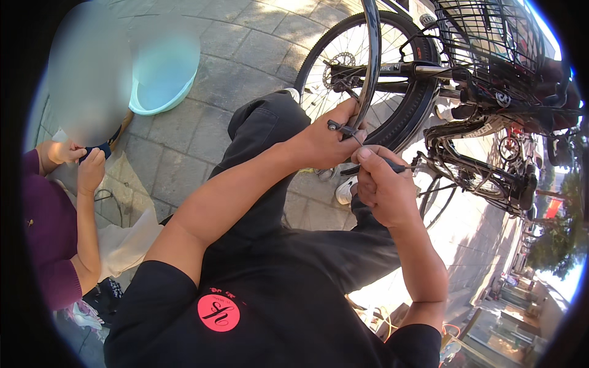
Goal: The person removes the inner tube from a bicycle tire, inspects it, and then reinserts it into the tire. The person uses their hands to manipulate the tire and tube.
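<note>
My left hand [333, 138] is closed around the lower end of a glossy black curved mudguard [372, 61], where a small metal bracket with a bolt [334, 126] sticks out past my fingers. Close beside it, my right hand [383, 187] is closed on a slim dark-handled tool [394, 165]; a thin metal shaft seems to point right from it. The fingertips of both hands nearly meet at the bracket. Just beyond stands a bicycle wheel [405, 113] with a black tyre and a disc brake rotor [342, 61]. My fingers hide part of the bracket.
A bicycle with a black wire basket [491, 30] fills the upper right, its frame [472, 132] close to my right hand. At left sits another person in a purple top [52, 227], hands on a small dark item. A pale turquoise basin [161, 92] stands on the paving [239, 80].
</note>
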The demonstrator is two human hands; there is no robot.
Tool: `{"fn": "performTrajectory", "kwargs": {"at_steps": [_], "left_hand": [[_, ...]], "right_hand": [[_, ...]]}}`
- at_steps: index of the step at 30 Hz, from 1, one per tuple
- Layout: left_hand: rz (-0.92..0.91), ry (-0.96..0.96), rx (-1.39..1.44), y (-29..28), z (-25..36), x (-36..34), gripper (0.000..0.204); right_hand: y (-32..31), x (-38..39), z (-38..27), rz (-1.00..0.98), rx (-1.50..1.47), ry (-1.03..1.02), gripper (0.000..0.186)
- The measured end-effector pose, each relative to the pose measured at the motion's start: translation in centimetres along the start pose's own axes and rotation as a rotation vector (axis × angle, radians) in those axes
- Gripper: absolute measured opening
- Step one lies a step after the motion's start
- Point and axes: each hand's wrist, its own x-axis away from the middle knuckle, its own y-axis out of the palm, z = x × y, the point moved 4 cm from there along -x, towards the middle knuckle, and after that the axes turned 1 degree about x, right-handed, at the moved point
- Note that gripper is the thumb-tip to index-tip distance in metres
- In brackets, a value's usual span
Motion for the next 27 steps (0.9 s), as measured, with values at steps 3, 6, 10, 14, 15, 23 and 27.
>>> {"fn": "performTrajectory", "kwargs": {"at_steps": [3,6,10,14,15,23,27], "left_hand": [[0.0,0.014,-0.01,-0.2,-0.1,0.2,0.021],[0.003,0.009,-0.006,-0.1,-0.2,0.1,0.021],[0.025,0.033,-0.013,0.0,-0.2,0.0,0.02],[0.015,0.012,-0.037,0.1,-0.6,-0.2,0.023],[0.015,0.004,-0.05,0.2,-0.5,-0.2,0.025],[0.101,0.13,-0.097,0.1,-1.6,-0.5,0.018],[0.265,0.261,-0.349,0.4,-1.5,0.2,0.033]], "right_hand": [[0.4,-0.2,0.4,0.001,-0.005,0.018,0.023],[0.3,-0.2,0.7,-0.003,-0.05,0.032,0.023],[0.1,-0.2,1.0,-0.018,-0.084,0.018,0.023],[0.0,-0.1,1.1,-0.009,-0.134,0.012,0.022],[-0.1,-0.1,1.0,-0.013,-0.136,0.01,0.022],[0.5,-0.6,0.9,-0.016,-0.208,0.036,0.022],[1.8,-0.2,2.1,-0.062,-0.547,0.143,0.026]]}}
